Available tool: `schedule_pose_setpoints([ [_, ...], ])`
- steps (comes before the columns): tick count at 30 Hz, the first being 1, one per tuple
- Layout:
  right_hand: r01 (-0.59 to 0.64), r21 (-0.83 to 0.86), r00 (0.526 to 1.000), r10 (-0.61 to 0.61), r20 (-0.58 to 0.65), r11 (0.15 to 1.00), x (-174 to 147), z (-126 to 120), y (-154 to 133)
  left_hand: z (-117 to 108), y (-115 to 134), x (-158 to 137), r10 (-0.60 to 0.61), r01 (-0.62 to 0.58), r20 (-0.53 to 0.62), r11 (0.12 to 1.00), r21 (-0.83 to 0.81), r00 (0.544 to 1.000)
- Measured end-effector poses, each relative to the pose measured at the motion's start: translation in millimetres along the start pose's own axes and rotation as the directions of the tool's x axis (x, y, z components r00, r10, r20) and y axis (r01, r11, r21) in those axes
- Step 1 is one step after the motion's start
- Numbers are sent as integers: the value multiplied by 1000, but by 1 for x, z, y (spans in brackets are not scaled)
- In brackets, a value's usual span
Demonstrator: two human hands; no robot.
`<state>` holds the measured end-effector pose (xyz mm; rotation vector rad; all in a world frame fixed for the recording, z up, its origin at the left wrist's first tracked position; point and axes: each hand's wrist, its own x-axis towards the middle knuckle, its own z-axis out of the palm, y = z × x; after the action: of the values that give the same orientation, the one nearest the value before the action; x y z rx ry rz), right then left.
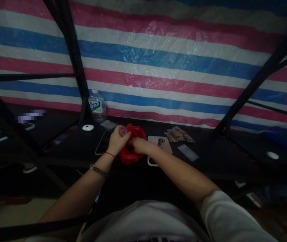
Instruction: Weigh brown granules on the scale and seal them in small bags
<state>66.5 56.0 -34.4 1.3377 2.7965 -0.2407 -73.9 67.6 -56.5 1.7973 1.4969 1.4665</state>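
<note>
at the left of our dark tabletop (214, 149) we count one white oval object (88, 127), then one clear bottle (98, 107) standing upright before the striped sheet (158, 74). just right of it lie one flat clear packet (108, 125) and, nearer us, one phone-like slab (103, 144), partly covered by our left hand (118, 138). that hand's fingers are curled nearly closed around one small clear plastic piece (122, 131), at the edge of the one red bag (130, 158). the bag sits on the tabletop between our two hands; our right hand (138, 147) reaches into it, its fingers hidden, so we cannot tell how far open they are or what they hold. next comes one white flat device (168, 147), partly behind our right forearm, bearing one clear container (161, 142) of brown pieces. beyond it we count at least three overlapping filled packets (178, 135), one flat pale packet (188, 153) near them, and, well apart, a second white oval (272, 155).
</note>
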Motion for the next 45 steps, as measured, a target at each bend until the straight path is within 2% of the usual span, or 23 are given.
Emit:
schedule_pose_setpoints([
  [5,21,-59,1000,-22,-12,998,2,-2,10,10,-7,-1,-66,65,-4,996,-60,998],
  [12,24,18,994,-22,-110,1000,-8,-10,13,11,-14,4,-103,96,-35,982,-160,994],
  [16,62,110,964,-31,-263,992,-33,-32,27,11,-16,6,-145,133,-46,971,-196,988],
  [18,36,162,939,22,-343,986,-51,-46,43,12,-17,7,-155,138,-56,964,-228,986],
  [20,-60,200,919,132,-372,978,-69,-56,62,13,-19,7,-157,139,-54,959,-246,986],
  [23,-169,201,913,230,-337,965,-91,-63,85,16,-21,6,-134,121,-32,956,-268,990],
  [28,-207,136,931,237,-277,969,-105,-50,100,19,-22,5,-134,128,-4,958,-258,991],
  [34,-184,159,943,220,-250,970,-103,-36,106,17,-19,3,-121,120,11,960,-253,993],
  [45,-202,165,961,228,-154,965,-104,-44,103,19,-25,5,-111,113,19,961,-251,994],
])
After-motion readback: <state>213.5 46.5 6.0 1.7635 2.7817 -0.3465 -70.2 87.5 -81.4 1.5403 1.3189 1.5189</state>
